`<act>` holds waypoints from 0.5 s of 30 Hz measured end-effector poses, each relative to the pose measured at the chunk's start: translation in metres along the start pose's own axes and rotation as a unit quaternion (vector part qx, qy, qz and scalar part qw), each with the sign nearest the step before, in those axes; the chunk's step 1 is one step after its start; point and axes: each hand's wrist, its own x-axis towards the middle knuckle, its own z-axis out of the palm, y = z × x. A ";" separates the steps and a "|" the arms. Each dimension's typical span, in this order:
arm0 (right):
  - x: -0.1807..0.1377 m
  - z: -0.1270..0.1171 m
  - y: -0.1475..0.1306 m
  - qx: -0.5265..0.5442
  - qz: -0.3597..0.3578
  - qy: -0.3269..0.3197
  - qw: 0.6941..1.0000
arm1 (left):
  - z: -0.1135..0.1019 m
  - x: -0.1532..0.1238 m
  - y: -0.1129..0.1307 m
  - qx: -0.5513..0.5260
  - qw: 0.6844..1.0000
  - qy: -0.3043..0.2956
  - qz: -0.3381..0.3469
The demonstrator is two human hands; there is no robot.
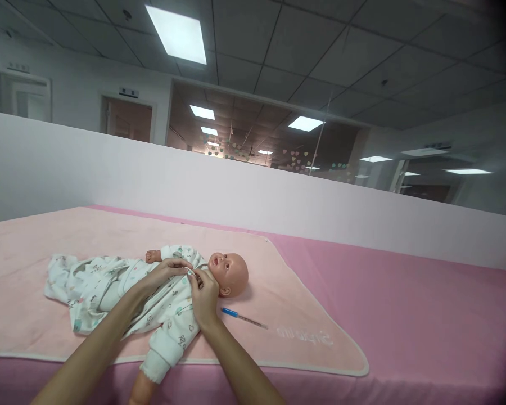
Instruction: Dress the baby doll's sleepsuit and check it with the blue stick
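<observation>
A baby doll (pixel 231 273) lies on its back, its head to the right. It wears a white patterned romper (pixel 172 306) whose legs spread out to the left. At the doll's upper chest, my left hand (pixel 168 271) pinches the edge of the romper near the collar. My right hand (pixel 204 289) is closed on the same edge, close to the doll's chin. Both sets of fingertips nearly meet there; the exact spot between them is partly hidden. Beside the doll's head lies a thin stick-like thing with a blue end (pixel 230 311), possibly a thermometer, untouched.
Beneath the doll spreads a peach blanket (pixel 303 306) with a pale border and lettering. It rests on a pink-covered surface (pixel 425 315). A low white partition (pixel 257 191) runs along the back, with windows and doors beyond.
</observation>
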 end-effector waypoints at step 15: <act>0.002 0.000 -0.004 0.054 0.048 0.002 0.997 | 0.007 -0.009 0.011 0.023 0.999 -0.036 0.008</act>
